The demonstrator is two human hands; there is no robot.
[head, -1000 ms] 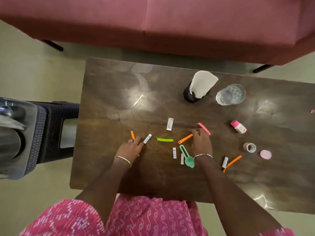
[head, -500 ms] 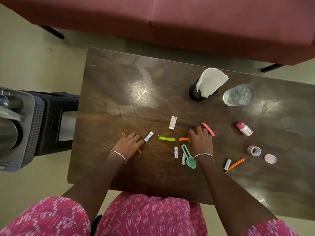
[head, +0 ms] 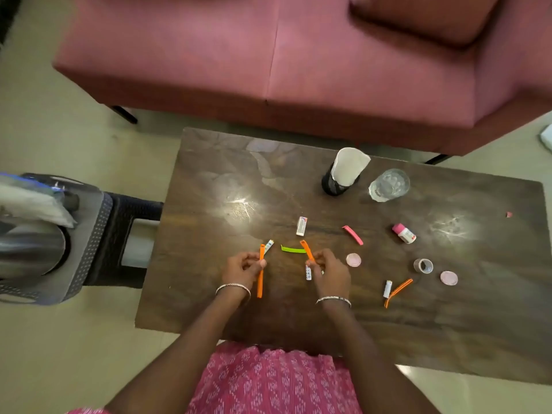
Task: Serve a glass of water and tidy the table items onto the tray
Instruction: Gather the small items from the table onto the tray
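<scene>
Tidying step in hand. The left hand [head: 243, 268] pinches an orange clip [head: 260, 283] near its upper end; the right hand [head: 331, 271] pinches a second orange clip [head: 307, 249] by its lower end. The glass of water [head: 388, 185] stands at the far side of the table [head: 209, 180]. The tray [head: 95, 234] sits on a stool off the table's left edge. The likely next move is to carry both clips left to the tray, then return for the green clip [head: 294, 249].

the tray [head: 89, 234] and the metal vessel [head: 30, 249] on it are blurred and cut off by the left edge. the right hand [head: 331, 273] hides the lower end of its orange strip [head: 307, 251] and part of a white sachet [head: 308, 274]. a pink scrap [head: 509, 214] far right on the counter [head: 448, 339] is too small to tell.
</scene>
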